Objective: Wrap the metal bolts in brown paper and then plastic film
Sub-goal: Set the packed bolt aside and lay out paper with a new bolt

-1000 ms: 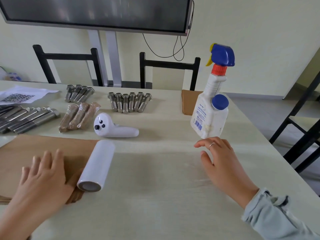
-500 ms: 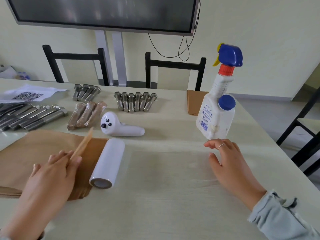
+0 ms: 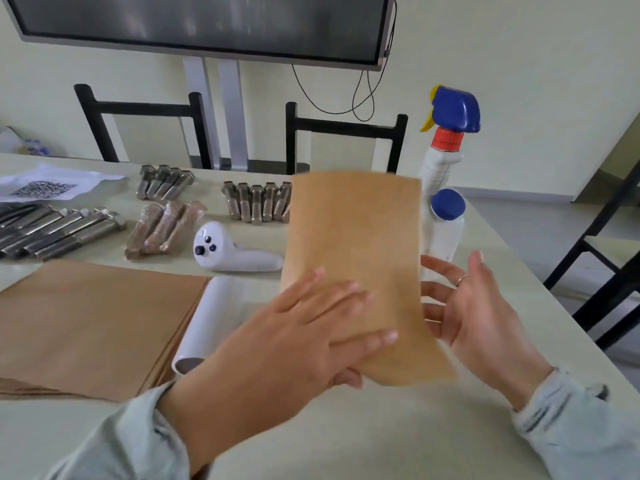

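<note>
**One brown sheet lifted between both hands**

We hold a single brown sheet (image 3: 356, 265) in the air at the centre of the frame, tilted so its top edge rises toward the upper middle and its lower right corner drops toward the table (image 3: 346, 441). Our left hand (image 3: 304, 337) pinches the sheet near its lower left edge, fingers spread flat over its front face and the thumb tucked under it. Our right hand (image 3: 481, 317) is spread wide at the sheet's right edge, fingers straight and partly behind the paper; whether they touch it we cannot tell.

The paper stack (image 3: 93, 323) lies flat at left, its right edge just beside the film roll (image 3: 207, 323), which lies with its open end toward us. Bare bolts sit in three groups: long ones (image 3: 59, 230) at the left edge, a short row (image 3: 166, 181) at upper left, and another row (image 3: 254, 202) whose right end is hidden behind the lifted sheet. Three wrapped bolts (image 3: 162, 230) lie between the long ones and a white controller (image 3: 232, 252). A spray bottle (image 3: 446, 188) stands just right of the sheet's upper edge.

The lower part of the frame, below the hands, is bare tabletop running to the table's right edge.
</note>
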`<state>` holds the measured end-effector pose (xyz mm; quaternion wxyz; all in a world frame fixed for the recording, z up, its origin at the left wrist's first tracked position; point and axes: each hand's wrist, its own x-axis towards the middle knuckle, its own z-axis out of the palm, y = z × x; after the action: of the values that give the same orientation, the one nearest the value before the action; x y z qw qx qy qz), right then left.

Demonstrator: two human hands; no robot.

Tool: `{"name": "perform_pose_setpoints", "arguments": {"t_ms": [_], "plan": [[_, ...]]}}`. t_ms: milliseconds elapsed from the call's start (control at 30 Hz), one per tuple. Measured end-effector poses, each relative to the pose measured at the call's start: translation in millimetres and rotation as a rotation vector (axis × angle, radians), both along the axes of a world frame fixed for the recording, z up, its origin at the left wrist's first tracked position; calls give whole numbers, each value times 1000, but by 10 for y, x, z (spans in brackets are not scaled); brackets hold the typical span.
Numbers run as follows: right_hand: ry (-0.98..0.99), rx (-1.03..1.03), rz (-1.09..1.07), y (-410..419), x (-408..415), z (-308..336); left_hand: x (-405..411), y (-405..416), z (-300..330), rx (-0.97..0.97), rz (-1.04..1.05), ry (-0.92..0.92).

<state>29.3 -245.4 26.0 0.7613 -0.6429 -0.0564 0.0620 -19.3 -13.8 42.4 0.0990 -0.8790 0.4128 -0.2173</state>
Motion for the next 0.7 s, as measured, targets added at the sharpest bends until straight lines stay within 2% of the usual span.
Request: {"name": "perform_pose_setpoints", "arguments": {"t_ms": [33,67,167,233,367,533,633,700], "plan": [[86,103,47,-18,23,14,31,39,-29,73,44,38],[115,118,71,-35,38,47,54,68,-55,104,74,71],[128,-58,103,-17,29,25,70,53,-148,91,79,93],[86,-169,66,12,28,-24,65,20,-214,55,3,24],[45,-197,49,5,26,-48,6,-40,-235,-5,-111,-103],[-67,-297,78,-51,36,-44,-157,-196,-222,-122,-159,-24],[-93,-337,104,-142,78,68,-229,-140,-180,-208,-200,-58],[-118,-438,153,-214,155,208,-281,-69,-164,-272,-219,-91]]}}
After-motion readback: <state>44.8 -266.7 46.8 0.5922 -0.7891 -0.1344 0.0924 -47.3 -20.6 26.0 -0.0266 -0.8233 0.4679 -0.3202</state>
